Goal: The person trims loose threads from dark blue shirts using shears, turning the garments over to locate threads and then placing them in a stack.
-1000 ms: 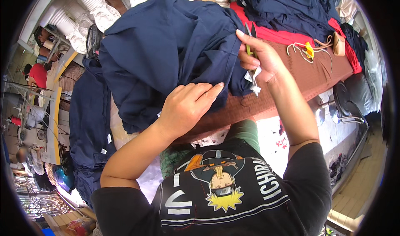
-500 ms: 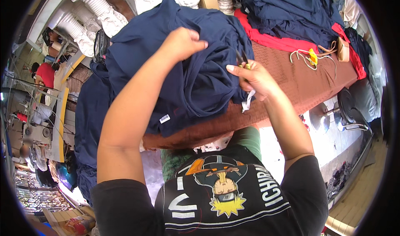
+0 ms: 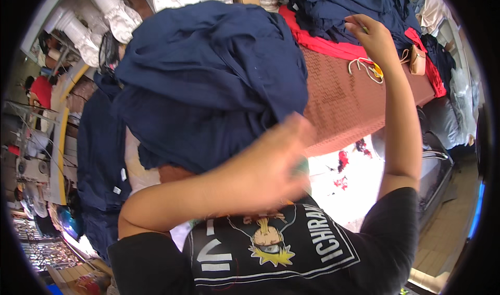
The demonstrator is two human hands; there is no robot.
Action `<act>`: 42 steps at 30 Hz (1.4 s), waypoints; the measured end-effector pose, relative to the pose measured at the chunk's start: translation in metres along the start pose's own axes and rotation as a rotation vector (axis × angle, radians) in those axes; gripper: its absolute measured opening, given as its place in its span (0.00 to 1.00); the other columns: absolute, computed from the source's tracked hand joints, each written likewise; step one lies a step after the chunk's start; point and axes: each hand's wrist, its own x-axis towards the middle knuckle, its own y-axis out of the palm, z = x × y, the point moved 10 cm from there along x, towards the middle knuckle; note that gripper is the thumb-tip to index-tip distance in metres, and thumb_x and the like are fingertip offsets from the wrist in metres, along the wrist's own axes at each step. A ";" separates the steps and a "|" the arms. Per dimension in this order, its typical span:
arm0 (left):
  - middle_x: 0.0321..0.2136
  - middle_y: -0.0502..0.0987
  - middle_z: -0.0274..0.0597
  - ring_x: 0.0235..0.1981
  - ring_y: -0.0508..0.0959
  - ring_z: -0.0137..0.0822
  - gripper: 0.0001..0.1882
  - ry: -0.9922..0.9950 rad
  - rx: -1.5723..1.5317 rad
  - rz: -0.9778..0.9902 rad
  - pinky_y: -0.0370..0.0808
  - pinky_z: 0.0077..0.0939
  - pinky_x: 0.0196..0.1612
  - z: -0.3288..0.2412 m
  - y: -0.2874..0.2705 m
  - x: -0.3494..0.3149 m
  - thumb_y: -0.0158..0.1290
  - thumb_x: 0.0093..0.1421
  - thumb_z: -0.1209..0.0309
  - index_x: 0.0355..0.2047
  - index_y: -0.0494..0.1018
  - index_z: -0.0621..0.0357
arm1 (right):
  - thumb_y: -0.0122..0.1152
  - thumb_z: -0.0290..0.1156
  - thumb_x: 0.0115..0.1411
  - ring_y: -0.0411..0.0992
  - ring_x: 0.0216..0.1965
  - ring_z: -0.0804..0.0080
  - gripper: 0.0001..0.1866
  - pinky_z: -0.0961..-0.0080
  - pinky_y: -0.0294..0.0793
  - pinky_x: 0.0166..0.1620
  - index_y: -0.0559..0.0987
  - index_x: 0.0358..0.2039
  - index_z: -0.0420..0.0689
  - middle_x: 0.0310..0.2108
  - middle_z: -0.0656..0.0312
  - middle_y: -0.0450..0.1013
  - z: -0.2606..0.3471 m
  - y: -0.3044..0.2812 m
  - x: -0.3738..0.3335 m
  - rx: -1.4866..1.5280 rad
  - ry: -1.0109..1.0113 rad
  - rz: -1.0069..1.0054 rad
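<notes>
A big heap of navy fabric (image 3: 213,71) lies on the brown-covered table (image 3: 344,97) before me. My left hand (image 3: 281,162) is smeared by motion between the heap's near edge and my shirt, so its fingers do not read clearly. At the far right my right hand (image 3: 372,34) is raised over a second navy pile (image 3: 333,8). Its fingers are curled round thread snips (image 3: 365,29), of which only a small yellowish bit shows.
Red cloth (image 3: 333,46) lies under the far right pile. A yellow item with white cord (image 3: 377,72) and a tan case (image 3: 417,60) sit nearby. More navy fabric (image 3: 99,154) hangs at left. White columns (image 3: 112,8) stand behind; a person in red (image 3: 40,90) is far left.
My right hand has moved from the heap up and away to the far right with the snips. The left hand has left the fabric, coming toward me and right. The heap now lies flatter.
</notes>
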 end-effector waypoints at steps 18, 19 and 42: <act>0.35 0.79 0.49 0.38 0.78 0.45 0.13 0.490 -1.002 0.528 0.72 0.34 0.42 -0.141 0.036 -0.016 0.49 0.62 0.65 0.38 0.77 0.61 | 0.63 0.30 0.57 0.75 0.32 0.75 0.11 0.77 0.72 0.38 0.80 0.39 0.38 0.28 0.60 0.77 0.007 0.092 -0.068 0.229 0.016 0.368; 0.36 0.79 0.49 0.39 0.77 0.45 0.14 0.436 -0.941 0.521 0.72 0.34 0.43 -0.125 0.027 -0.019 0.50 0.61 0.65 0.39 0.77 0.62 | 0.63 0.29 0.58 0.73 0.32 0.79 0.11 0.79 0.71 0.38 0.79 0.40 0.37 0.27 0.62 0.77 0.031 0.085 -0.070 0.211 -0.022 0.371; 0.31 0.79 0.38 0.35 0.77 0.31 0.15 -0.162 0.118 -0.708 0.73 0.26 0.41 0.117 -0.261 0.083 0.59 0.52 0.64 0.38 0.78 0.59 | 0.60 0.27 0.54 0.75 0.27 0.73 0.07 0.75 0.74 0.32 0.78 0.34 0.42 0.27 0.58 0.77 0.072 0.029 -0.101 0.345 0.234 0.363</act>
